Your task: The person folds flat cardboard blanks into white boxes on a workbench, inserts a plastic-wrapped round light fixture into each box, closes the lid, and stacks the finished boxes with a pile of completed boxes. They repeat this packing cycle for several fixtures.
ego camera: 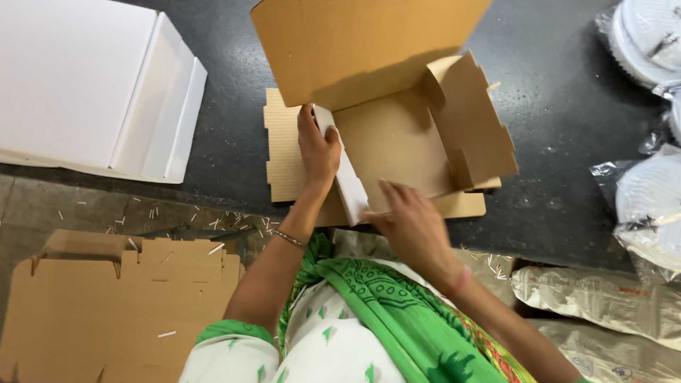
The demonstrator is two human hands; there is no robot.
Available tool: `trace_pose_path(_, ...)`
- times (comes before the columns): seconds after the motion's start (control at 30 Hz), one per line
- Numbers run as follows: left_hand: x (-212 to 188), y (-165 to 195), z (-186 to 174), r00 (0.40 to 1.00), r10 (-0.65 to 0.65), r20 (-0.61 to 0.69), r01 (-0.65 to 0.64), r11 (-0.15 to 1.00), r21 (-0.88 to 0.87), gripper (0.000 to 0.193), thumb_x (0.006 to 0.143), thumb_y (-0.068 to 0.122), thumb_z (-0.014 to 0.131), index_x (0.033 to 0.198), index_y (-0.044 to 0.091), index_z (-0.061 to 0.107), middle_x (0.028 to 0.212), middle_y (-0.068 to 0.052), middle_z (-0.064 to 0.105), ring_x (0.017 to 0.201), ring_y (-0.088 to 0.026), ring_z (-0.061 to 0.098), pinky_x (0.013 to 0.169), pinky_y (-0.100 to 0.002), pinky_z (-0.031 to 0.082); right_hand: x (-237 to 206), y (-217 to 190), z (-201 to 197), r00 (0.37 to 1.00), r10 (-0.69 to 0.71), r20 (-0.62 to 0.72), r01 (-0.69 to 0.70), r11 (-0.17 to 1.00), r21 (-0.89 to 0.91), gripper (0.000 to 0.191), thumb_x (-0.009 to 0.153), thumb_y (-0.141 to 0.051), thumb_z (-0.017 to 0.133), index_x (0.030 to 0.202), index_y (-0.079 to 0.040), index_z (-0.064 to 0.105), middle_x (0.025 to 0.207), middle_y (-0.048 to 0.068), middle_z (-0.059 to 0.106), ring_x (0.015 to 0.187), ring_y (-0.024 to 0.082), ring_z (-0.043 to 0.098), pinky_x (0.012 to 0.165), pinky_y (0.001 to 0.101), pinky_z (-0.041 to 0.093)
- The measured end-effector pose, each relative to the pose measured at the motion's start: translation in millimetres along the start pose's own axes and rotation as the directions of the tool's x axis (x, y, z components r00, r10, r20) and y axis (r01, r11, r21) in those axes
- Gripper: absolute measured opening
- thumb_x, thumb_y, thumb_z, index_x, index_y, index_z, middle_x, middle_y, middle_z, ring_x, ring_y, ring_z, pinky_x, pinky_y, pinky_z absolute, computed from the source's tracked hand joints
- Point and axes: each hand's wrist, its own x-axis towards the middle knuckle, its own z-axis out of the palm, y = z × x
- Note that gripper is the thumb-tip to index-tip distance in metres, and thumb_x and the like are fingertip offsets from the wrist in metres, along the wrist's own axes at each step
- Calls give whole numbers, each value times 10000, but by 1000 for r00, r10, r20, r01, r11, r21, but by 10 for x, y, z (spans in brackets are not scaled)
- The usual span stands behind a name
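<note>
Left hand [317,150]: pressed on the left side flap [343,170] of the cardboard box [394,138], fingers curled over the flap's top edge and holding it upright.
Right hand [410,221]: at the near end of the same flap, fingers spread and laid against the near edge of the box floor; whether it pinches anything cannot be told.
Cardboard box: half folded, brown inside and white outside, lying on the dark counter [560,120] straight ahead of the person.
Lid panel [362,42]: raised at the far side, tilted back, casting a shadow on the box floor.
Right side flap [472,120]: standing up, notched along its outer edge.
Flat white carton [85,85]: on the counter to the left, well apart from the hands.
Flat brown blank [106,312]: unfolded, lying lower left near the person's left elbow.
Wrapped plates [649,42]: white discs in clear plastic at the right edge of the counter.
Bagged packs [603,298]: lower right, beside the right forearm.
Bangle [289,238]: thin band on the left wrist.
</note>
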Motion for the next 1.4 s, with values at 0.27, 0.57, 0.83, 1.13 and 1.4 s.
trace_pose_path(0.27, -871, 601, -238, 969, -230, 86, 241, 957, -160, 464, 1037, 218, 624, 1371, -48, 447, 1347, -266, 516, 1263, -394, 544, 1090, -451, 451, 65, 463, 80, 979, 146, 140, -119, 976, -183, 419, 816, 5, 587, 1234, -29, 592, 1082, 157, 616, 1003, 352, 632, 792, 452, 552)
trace_pose_path(0.57, -721, 974, 45, 727, 531, 436, -680, 648, 344, 593, 635, 361, 784, 1077, -3, 628, 1119, -160, 625, 1181, -359, 630, 1051, -463, 457, 9, 956, -119, 998, 70, -7, -70, 974, -215, 247, 818, -170, 741, 1019, -60, 647, 968, 110, 627, 938, 315, 651, 775, 430, 537)
trace_pose_path(0.83, -424, 762, 101, 570, 471, 673, -703, 703, 104, 385, 804, 423, 824, 782, 74, 662, 843, -93, 660, 834, -304, 658, 737, -460, 506, 65, 1023, -153, 957, 242, 158, -196, 945, -261, 210, 865, -261, 744, 924, -81, 653, 930, 85, 645, 893, 307, 665, 744, 454, 547)
trace_pose_path(1.13, -21, 624, -318, 667, 504, 549, -745, 437, 504, 123, 875, 88, 663, 972, 23, 703, 1518, -284, 499, 1321, -358, 496, 1086, -437, 417, 67, 478, -380, 991, -91, 97, 85, 994, 70, 311, 883, -216, 716, 1109, -13, 648, 1142, 166, 646, 1070, 368, 608, 890, 472, 499)
trace_pose_path(1.4, -72, 799, -492, 652, 461, 602, -665, 729, 162, 383, 815, 262, 770, 1133, 55, 718, 1436, -116, 570, 1427, -349, 427, 1206, -513, 269, 217, 1184, -1165, 982, -93, -167, 18, 913, -407, 529, 842, 81, 564, 1338, -58, 685, 1424, 110, 611, 1373, 343, 523, 1139, 454, 406)
